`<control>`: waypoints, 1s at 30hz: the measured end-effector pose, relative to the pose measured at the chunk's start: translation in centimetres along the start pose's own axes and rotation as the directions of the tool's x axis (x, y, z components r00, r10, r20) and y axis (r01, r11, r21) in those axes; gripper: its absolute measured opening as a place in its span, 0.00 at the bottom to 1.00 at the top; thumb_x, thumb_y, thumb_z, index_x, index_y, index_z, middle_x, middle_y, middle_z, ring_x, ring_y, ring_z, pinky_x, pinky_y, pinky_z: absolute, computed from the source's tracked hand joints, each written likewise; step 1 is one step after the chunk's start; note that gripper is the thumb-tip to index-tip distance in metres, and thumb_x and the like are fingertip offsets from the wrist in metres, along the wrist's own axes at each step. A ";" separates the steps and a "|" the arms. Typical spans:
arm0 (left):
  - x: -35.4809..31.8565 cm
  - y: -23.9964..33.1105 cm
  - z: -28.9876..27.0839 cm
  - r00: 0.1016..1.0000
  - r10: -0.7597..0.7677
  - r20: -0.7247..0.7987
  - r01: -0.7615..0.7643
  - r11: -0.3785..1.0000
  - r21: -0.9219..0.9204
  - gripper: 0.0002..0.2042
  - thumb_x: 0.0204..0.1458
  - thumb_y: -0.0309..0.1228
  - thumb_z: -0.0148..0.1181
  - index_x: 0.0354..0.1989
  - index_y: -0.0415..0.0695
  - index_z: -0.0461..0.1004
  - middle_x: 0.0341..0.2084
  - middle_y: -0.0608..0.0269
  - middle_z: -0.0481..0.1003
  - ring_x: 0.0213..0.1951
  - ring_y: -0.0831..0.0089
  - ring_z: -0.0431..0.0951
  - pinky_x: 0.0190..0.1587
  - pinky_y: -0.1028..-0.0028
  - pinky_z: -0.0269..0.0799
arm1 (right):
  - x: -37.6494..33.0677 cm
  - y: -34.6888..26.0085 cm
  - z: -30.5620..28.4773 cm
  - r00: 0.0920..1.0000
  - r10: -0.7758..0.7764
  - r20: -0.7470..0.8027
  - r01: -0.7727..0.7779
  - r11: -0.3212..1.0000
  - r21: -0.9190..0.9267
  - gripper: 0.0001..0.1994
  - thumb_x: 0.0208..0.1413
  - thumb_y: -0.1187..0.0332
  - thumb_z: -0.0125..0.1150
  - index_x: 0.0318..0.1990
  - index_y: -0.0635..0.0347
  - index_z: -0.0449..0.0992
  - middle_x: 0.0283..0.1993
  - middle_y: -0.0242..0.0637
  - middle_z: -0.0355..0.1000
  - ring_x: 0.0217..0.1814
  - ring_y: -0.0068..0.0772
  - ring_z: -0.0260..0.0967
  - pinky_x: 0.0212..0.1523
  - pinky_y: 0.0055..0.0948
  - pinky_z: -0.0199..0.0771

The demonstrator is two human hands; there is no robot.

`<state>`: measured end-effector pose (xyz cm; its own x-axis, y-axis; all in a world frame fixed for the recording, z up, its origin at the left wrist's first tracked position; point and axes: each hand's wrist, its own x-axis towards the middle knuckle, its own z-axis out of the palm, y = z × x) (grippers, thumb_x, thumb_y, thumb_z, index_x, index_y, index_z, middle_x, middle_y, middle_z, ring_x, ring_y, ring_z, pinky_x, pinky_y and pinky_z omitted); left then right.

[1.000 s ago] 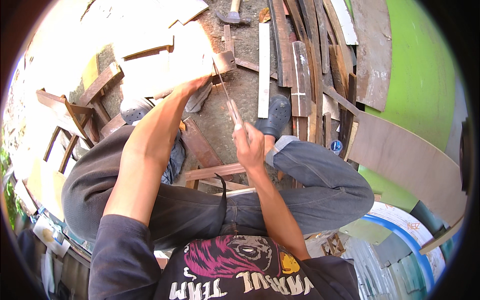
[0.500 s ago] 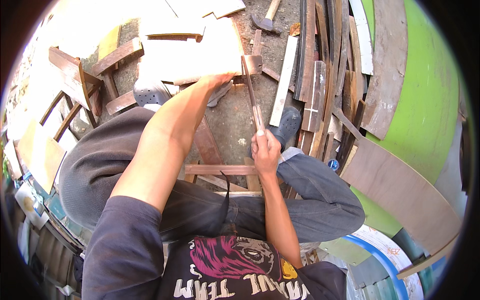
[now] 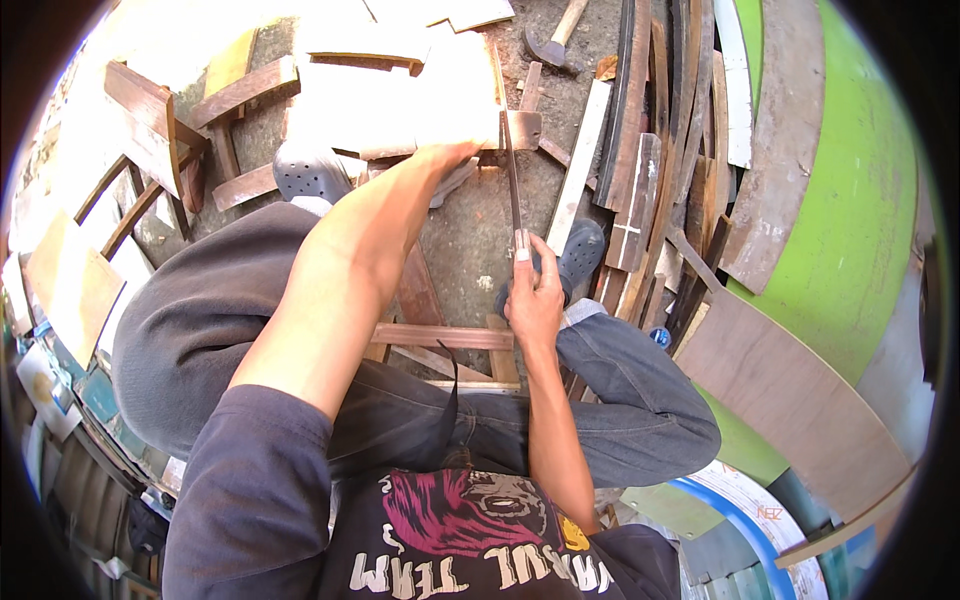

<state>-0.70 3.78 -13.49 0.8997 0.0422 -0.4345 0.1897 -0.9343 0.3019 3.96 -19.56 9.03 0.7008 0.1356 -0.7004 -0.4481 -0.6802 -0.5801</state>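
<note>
My right hand (image 3: 537,305) grips the pale handle of a handsaw (image 3: 515,190), with the forefinger stretched along it. The narrow dark blade, seen edge-on, points away from me and meets a wooden board (image 3: 523,130) near its right end. My left arm reaches forward and its hand (image 3: 452,158) rests at the near edge of the sunlit wood, left of the blade. Strong glare washes out the left fingers. A short stub of the board sticks out to the right of the blade.
A hammer (image 3: 553,40) lies on the ground ahead. Long wood strips (image 3: 630,100) are piled at the right, beside a green panel (image 3: 850,200). Wooden offcuts (image 3: 150,130) lie at the left. A wooden frame (image 3: 445,338) stands between my legs.
My right hand has slid slightly forward with the saw, toward the board. Its forefinger has straightened from a tighter fist. The whole view has shifted a little; the left hand stays on the wood.
</note>
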 end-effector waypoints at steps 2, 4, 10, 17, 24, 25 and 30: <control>-0.3 0.1 0.4 1.000 -0.004 0.014 0.004 1.000 -0.009 0.20 0.63 0.41 0.44 0.53 0.37 0.70 0.37 0.50 0.75 0.41 0.61 0.79 0.44 0.66 0.76 | 0.2 -0.1 1.0 0.998 -0.052 -0.029 0.052 0.999 -0.013 0.19 0.67 0.63 0.52 0.62 0.61 0.69 0.41 0.43 0.78 0.38 0.27 0.73 0.42 0.27 0.71; -0.5 0.3 0.8 1.000 -0.005 0.031 0.006 1.000 -0.019 0.20 0.63 0.42 0.44 0.53 0.37 0.70 0.37 0.50 0.75 0.41 0.61 0.79 0.44 0.66 0.76 | 0.1 0.3 1.3 0.988 -0.145 -0.058 0.141 0.988 -0.069 0.19 0.67 0.64 0.52 0.61 0.64 0.70 0.51 0.49 0.77 0.50 0.37 0.76 0.52 0.31 0.71; 0.6 1.4 1.1 0.998 0.012 0.062 -0.009 0.999 -0.047 0.21 0.63 0.42 0.44 0.53 0.37 0.70 0.37 0.50 0.74 0.41 0.61 0.79 0.44 0.66 0.75 | -0.3 4.2 0.8 0.961 -0.243 -0.128 0.235 0.969 -0.079 0.19 0.65 0.59 0.56 0.57 0.61 0.74 0.25 0.32 0.71 0.27 0.22 0.66 0.32 0.28 0.68; 2.1 4.2 1.3 0.993 0.074 0.094 -0.069 0.996 -0.064 0.21 0.63 0.42 0.44 0.53 0.37 0.70 0.38 0.49 0.74 0.41 0.61 0.79 0.44 0.65 0.75 | -0.7 -1.9 0.0 0.993 -0.110 -0.036 0.106 0.990 -0.094 0.19 0.65 0.64 0.53 0.59 0.66 0.71 0.51 0.52 0.77 0.54 0.45 0.75 0.55 0.33 0.71; 4.0 7.5 0.3 0.978 0.166 0.124 -0.159 0.985 -0.064 0.21 0.64 0.42 0.44 0.54 0.37 0.70 0.38 0.49 0.74 0.42 0.61 0.79 0.45 0.65 0.75 | 2.0 -1.8 1.0 0.975 -0.185 -0.127 0.183 0.983 -0.025 0.17 0.64 0.63 0.54 0.56 0.62 0.74 0.49 0.53 0.77 0.52 0.47 0.76 0.53 0.36 0.73; 3.8 7.8 0.3 0.977 0.169 0.133 -0.162 0.985 -0.061 0.21 0.64 0.42 0.44 0.54 0.37 0.70 0.39 0.49 0.74 0.42 0.61 0.79 0.45 0.65 0.75 | 2.6 -2.2 1.0 0.980 -0.163 -0.114 0.163 0.987 -0.007 0.17 0.64 0.63 0.54 0.56 0.61 0.74 0.48 0.53 0.78 0.52 0.47 0.77 0.53 0.36 0.73; 2.5 6.7 0.3 0.983 0.105 0.152 -0.096 0.993 -0.066 0.21 0.64 0.42 0.44 0.54 0.37 0.70 0.39 0.48 0.74 0.42 0.60 0.79 0.45 0.65 0.75 | -3.3 -1.1 -1.5 0.952 -0.295 -0.082 0.294 0.955 -0.026 0.16 0.65 0.63 0.52 0.54 0.61 0.74 0.47 0.56 0.77 0.51 0.55 0.75 0.50 0.40 0.73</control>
<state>2.66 -2.51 -12.80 0.8446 -0.1106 -0.5239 0.1276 -0.9087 0.3975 2.95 -20.35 12.57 0.8448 0.2709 -0.4614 -0.2077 -0.6287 -0.7494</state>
